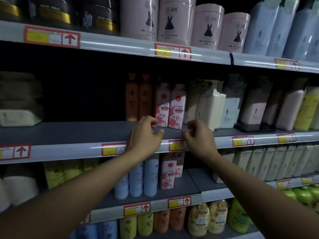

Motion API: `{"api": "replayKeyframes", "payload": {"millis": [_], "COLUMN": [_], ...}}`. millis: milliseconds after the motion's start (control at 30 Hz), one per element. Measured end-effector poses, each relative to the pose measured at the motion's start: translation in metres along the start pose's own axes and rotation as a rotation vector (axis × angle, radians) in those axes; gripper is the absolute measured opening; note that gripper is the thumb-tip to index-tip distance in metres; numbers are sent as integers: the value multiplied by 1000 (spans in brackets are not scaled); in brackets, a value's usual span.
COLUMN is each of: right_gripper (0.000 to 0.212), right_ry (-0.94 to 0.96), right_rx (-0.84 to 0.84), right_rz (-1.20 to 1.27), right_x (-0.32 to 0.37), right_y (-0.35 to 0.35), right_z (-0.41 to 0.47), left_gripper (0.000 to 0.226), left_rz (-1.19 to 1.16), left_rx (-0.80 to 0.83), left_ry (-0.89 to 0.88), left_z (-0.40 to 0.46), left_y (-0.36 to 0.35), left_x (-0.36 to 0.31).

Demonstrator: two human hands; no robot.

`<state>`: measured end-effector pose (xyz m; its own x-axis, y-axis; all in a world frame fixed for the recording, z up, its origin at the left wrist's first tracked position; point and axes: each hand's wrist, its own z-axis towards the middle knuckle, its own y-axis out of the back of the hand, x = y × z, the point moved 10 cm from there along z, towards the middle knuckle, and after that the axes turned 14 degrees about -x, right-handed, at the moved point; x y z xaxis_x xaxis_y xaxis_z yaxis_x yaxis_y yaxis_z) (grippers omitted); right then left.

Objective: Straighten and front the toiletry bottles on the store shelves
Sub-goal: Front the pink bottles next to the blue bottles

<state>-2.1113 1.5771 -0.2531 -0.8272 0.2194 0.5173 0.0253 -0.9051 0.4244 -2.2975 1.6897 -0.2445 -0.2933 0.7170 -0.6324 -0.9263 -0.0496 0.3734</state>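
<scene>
Two pink floral bottles stand side by side, labels facing out, set back from the front edge of the middle shelf. My left hand hovers over the shelf edge just left of them. Its fingers are loosely curled and its fingertips are close to the left bottle's base. My right hand is just right of them, fingers also loosely curled, near the right bottle's base. Neither hand holds anything. Two orange bottles stand behind and to the left of the floral pair.
White and cream bottles crowd the shelf to the right. At the far left sit stacked packs, with bare shelf between them and the orange bottles. Pink canisters fill the upper shelf. Blue bottles and more floral bottles stand below.
</scene>
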Motion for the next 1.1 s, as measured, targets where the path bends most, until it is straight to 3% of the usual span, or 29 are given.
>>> {"api": "replayKeyframes", "payload": {"millis": [133, 267, 467, 567, 700, 833, 1100], "right_gripper": [47, 61, 60, 64, 63, 65, 66], "right_ry": [-46, -79, -115, -138, -187, -204, -195], "right_rx": [-51, -30, -10, -63, -73, -77, -56], "right_rz": [15, 24, 103, 101, 127, 159, 239], "right_x": [-3, -7, -8, -14, -22, -29, -30], "right_y": [-11, -32, -59, -67, -75, -80, -80], "right_z": [23, 44, 71, 79, 88, 93, 91], "left_gripper": [33, 52, 76, 74, 54, 71, 56], "left_rz": [14, 54, 69, 85, 8, -114, -161], "left_rx": [-10, 49, 102, 111, 162, 179, 170], "left_ry": [19, 39, 77, 89, 162, 251, 291], "left_z": [32, 61, 97, 105, 113, 127, 124], "left_y": [-14, -40, -73, -84, -103, -124, -115], "left_x": [17, 35, 49, 53, 65, 92, 83]}}
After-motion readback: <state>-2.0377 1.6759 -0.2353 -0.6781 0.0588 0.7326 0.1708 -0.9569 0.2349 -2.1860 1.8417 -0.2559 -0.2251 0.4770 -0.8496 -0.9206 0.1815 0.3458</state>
